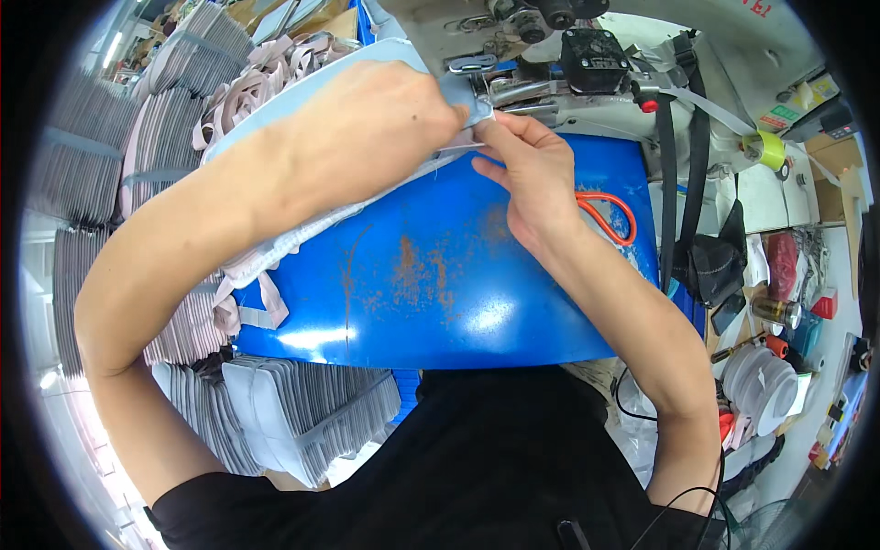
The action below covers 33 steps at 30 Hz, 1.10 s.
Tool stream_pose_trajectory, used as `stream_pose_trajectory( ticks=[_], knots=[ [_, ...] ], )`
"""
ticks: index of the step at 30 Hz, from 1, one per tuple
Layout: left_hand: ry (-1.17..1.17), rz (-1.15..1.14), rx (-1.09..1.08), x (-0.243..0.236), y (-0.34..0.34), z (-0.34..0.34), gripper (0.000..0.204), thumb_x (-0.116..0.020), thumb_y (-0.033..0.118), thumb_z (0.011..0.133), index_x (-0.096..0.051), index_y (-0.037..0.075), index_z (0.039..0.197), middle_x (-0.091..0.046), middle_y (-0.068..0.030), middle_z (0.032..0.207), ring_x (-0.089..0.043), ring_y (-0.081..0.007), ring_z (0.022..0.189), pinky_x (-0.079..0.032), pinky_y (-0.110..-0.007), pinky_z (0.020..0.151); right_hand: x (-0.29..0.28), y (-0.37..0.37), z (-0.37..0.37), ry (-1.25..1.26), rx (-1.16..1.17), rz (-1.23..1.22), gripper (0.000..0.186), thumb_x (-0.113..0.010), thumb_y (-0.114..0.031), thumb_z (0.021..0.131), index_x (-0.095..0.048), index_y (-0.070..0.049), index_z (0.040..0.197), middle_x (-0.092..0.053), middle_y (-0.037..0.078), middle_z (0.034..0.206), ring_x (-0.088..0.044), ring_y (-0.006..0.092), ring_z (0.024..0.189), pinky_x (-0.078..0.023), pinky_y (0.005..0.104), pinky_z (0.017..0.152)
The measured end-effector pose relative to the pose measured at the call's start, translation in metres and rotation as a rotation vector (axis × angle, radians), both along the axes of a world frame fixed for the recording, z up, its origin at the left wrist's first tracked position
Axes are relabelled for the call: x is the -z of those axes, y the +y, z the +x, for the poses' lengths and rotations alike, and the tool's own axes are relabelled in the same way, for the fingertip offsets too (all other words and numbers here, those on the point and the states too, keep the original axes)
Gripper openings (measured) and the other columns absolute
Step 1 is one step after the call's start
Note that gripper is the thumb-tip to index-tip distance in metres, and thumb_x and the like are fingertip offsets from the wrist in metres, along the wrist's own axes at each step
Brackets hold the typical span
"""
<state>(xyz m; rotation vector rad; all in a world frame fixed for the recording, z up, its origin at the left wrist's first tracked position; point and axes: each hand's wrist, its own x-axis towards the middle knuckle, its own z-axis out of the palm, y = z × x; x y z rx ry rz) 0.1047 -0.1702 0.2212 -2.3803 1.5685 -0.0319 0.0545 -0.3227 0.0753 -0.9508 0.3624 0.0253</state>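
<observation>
A light-blue fabric panel [392, 57] with a pale edge lies slantwise across the blue worktop [412, 321], its far corner by the needle area of a sewing machine [527, 90]. My left hand [390, 110] reaches over the panel, fingers curled on the cloth beside the metal parts; its fingertips are mostly hidden. Meeting it from the right, my right hand [539, 170] pinches the panel's edge between thumb and forefinger, other fingers loosely bent. Orange-handled scissors [628, 220] lie next to my right wrist, partly covered by it.
Pinkish straps [243, 101] heap behind the panel. Bundled grey panel stacks [87, 137] stand at the left, and more bundles [302, 412] sit below the worktop's near edge. Black straps [683, 183] hang right of the worktop; white spools [761, 390] and small tools crowd the far right.
</observation>
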Motion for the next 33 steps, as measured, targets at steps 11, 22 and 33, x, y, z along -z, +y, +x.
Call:
stream_pose_trajectory(
  ticks=[11, 22, 33],
  knots=[
    [-0.116, 0.042, -0.060, 0.004, -0.016, -0.019, 0.024, -0.065, 0.008, 0.088, -0.071, 0.001, 0.110, -0.071, -0.0176, 0.083, -0.075, -0.0333, 0.078, -0.061, -0.041, 0.068, -0.008, 0.000, 0.000, 0.065, -0.024, 0.029, 0.012, -0.077, -0.015, 0.094, -0.071, -0.009, 0.103, -0.073, 0.001, 0.099, -0.066, 0.0117, 0.092, -0.056, 0.0340, 0.081],
    [-0.193, -0.037, -0.135, 0.025, -0.026, -0.034, 0.011, -0.066, 0.008, 0.087, -0.073, -0.001, 0.086, -0.074, -0.0129, 0.077, -0.076, -0.0268, 0.074, -0.062, -0.037, 0.063, -0.002, -0.001, 0.001, 0.028, 0.006, 0.073, 0.023, -0.081, -0.012, 0.091, -0.070, -0.002, 0.108, -0.075, 0.006, 0.098, -0.071, 0.0144, 0.088, -0.057, 0.0330, 0.071],
    [-0.137, -0.171, -0.309, 0.050, -0.036, -0.048, 0.023, -0.068, 0.006, 0.084, -0.069, -0.006, 0.103, -0.073, -0.0146, 0.078, -0.075, -0.0289, 0.072, -0.060, -0.039, 0.061, 0.000, -0.005, -0.003, -0.020, -0.010, 0.070, 0.025, -0.080, -0.014, 0.095, -0.069, 0.002, 0.111, -0.075, 0.009, 0.099, -0.071, 0.0143, 0.088, -0.059, 0.0310, 0.071]
  ],
)
